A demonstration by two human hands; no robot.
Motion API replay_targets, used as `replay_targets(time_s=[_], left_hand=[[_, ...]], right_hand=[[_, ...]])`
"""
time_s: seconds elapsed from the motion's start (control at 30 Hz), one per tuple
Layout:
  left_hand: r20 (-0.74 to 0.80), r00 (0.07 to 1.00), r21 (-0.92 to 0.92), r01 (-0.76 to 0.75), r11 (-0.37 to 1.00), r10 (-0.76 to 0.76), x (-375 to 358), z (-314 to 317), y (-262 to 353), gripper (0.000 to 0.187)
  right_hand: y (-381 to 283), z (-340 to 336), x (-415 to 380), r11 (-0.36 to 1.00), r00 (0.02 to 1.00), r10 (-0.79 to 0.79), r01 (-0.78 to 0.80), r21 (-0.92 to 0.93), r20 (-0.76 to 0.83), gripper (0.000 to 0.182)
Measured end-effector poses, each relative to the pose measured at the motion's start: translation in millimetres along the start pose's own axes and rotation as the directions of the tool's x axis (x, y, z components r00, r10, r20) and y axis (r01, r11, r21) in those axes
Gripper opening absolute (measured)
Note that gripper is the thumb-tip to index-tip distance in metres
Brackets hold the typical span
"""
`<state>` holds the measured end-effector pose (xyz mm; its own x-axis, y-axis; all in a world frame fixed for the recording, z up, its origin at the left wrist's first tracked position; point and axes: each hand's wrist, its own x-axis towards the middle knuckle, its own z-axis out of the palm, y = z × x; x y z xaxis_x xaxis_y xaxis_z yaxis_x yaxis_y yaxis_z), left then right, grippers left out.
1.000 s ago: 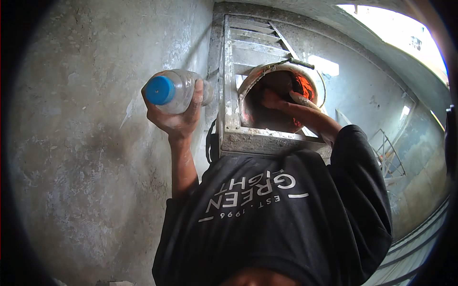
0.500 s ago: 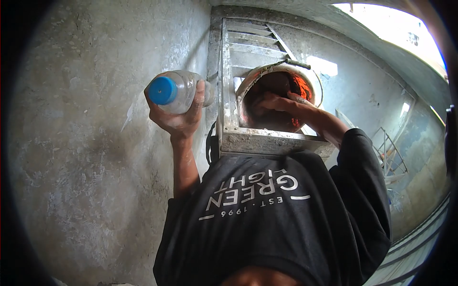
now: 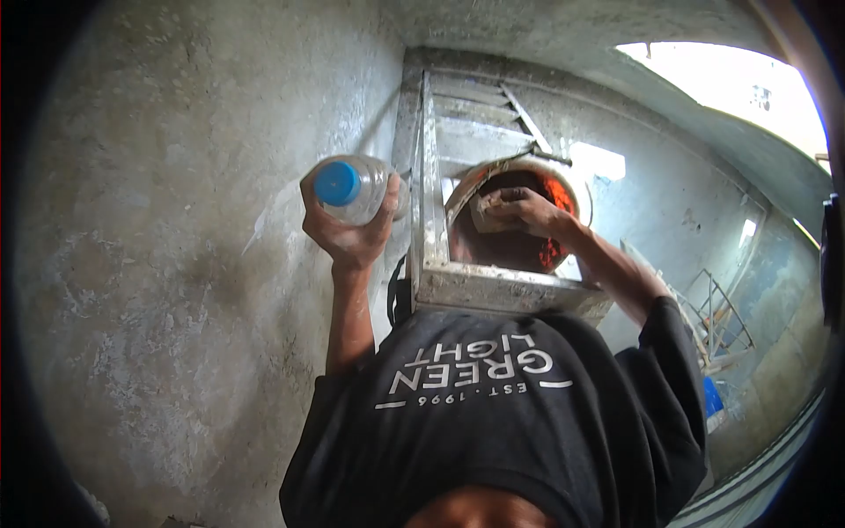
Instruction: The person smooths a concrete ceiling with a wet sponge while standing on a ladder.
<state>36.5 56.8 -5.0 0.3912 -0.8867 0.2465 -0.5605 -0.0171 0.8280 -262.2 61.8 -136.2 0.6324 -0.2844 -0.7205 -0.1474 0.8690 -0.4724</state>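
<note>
My left hand [image 3: 350, 233] is wrapped around a clear plastic bottle [image 3: 380, 195] with a blue cap [image 3: 337, 183], tilted so the cap faces me. My right hand [image 3: 525, 209] is inside the mouth of a bucket [image 3: 469, 183], which has a dirty rim and an orange-red inner wall. Its fingers are closed on a pale grey-brown, sponge-like block [image 3: 487, 216], partly hidden by the hand. Dark brown material shows inside the bucket below it.
The bucket rests on a metal ladder-like stand [image 3: 502, 286] close to my chest. A rough, stained wall [image 3: 176, 264] rises at the left. Metal frames [image 3: 726, 321] stand at the right, near a bright opening [image 3: 739, 84] high up.
My right hand has lifted from deeper in the bucket, and the block in its fingers now shows. The bottle and my left hand sit slightly right and lower in view, as the camera tilts.
</note>
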Motion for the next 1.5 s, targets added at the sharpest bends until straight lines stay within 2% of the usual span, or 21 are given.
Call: replay_targets(time_s=[0.03,0.1,0.17,0.27,0.37,0.43,0.53,0.63,0.77,0.87,1.0,1.07,1.1,1.13,1.17,1.2,1.27,1.3,1.37,1.4,1.5], left_hand=[[0.014,1.000,0.034,0.012,0.999,-0.012,0,2,-1,0.059],[-0.009,0.997,-0.010,0.073,0.997,-0.073,-3,6,-5,0.045],[-0.021,1.000,-0.091,0.001,0.996,-0.003,3,14,-1,0.044],[0.041,0.999,-0.121,-0.004,0.993,0.009,16,22,13,0.047],[0.055,0.998,-0.132,-0.025,0.991,0.033,23,27,17,0.047],[0.056,0.997,-0.135,-0.054,0.989,0.062,26,28,20,0.047],[0.108,0.991,-0.172,-0.064,0.983,0.083,33,30,27,0.053],[0.102,0.993,-0.196,-0.032,0.980,0.053,37,33,29,0.053],[0.074,0.994,-0.198,-0.069,0.978,0.085,42,36,21,0.053],[0.068,0.996,-0.173,-0.048,0.984,0.061,42,35,14,0.053],[0.036,0.999,-0.136,-0.035,0.990,0.040,42,39,6,0.049],[0.044,0.999,-0.134,-0.006,0.991,0.012,43,37,9,0.049],[0.053,0.998,-0.130,0.030,0.991,-0.024,42,36,10,0.049],[0.059,0.998,-0.132,0.022,0.991,-0.014,41,35,9,0.049],[0.059,0.998,-0.124,0.015,0.992,-0.007,41,35,7,0.048],[0.062,0.998,-0.115,0.009,0.993,-0.002,41,36,6,0.048],[0.076,0.997,-0.123,0.009,0.992,0.000,41,37,2,0.049],[0.080,0.997,-0.129,0.021,0.991,-0.011,40,38,2,0.049],[0.078,0.997,-0.108,0.006,0.994,0.003,40,40,5,0.049],[0.074,0.997,-0.083,-0.007,0.997,0.014,41,40,6,0.048],[0.073,0.997,-0.142,-0.004,0.990,0.015,42,40,5,0.048]], right_hand=[[-11,-1,-11,0.986,0.993,-0.116,0.115,-0.120,-0.004,0.025],[-31,4,-36,0.945,0.999,-0.039,0.037,0.326,-0.001,0.024],[-73,29,-55,0.971,0.956,-0.183,0.212,0.107,-0.228,0.015],[-93,-1,-29,0.863,0.864,-0.467,0.492,0.116,-0.189,0.005],[-154,2,0,0.718,0.588,-0.492,0.691,0.083,-0.642,0.018],[-181,-28,45,0.576,0.342,-0.612,0.811,-0.106,-0.713,0.028],[-255,-40,89,0.331,0.200,-0.626,0.943,-0.025,-0.754,0.028],[-338,-48,114,0.041,-0.068,-0.720,0.989,-0.140,-0.691,0.020],[-444,-61,122,-0.111,0.041,-0.370,0.990,0.088,-0.928,0.012],[-478,-51,95,-0.116,0.168,-0.214,0.974,0.196,-0.962,0.023],[-495,-44,84,-0.020,0.172,-0.125,0.984,0.176,-0.977,0.041],[-505,-31,90,-0.134,-0.008,-0.113,0.991,0.007,-0.994,0.031],[-510,-57,110,-0.140,-0.011,-0.108,0.990,0.005,-0.994,0.031],[-517,-91,136,0.442,-0.178,-0.314,0.842,-0.310,-0.932,0.036],[-523,-115,150,0.755,-0.169,-0.556,0.306,-0.580,-0.814,0.041],[-528,-108,152,0.756,-0.179,-0.549,0.311,-0.576,-0.816,0.041],[-540,-76,175,0.724,-0.420,-0.365,0.432,-0.537,-0.831,0.032],[-538,-60,178,0.727,-0.423,-0.359,0.433,-0.533,-0.832,0.032],[-528,-30,174,0.329,-0.551,-0.159,0.753,-0.571,-0.819,0.033],[-512,-17,164,0.327,-0.550,-0.155,0.755,-0.568,-0.820,0.033],[-477,-4,141,0.360,-0.452,-0.498,0.669,-0.650,-0.741,0.032]])
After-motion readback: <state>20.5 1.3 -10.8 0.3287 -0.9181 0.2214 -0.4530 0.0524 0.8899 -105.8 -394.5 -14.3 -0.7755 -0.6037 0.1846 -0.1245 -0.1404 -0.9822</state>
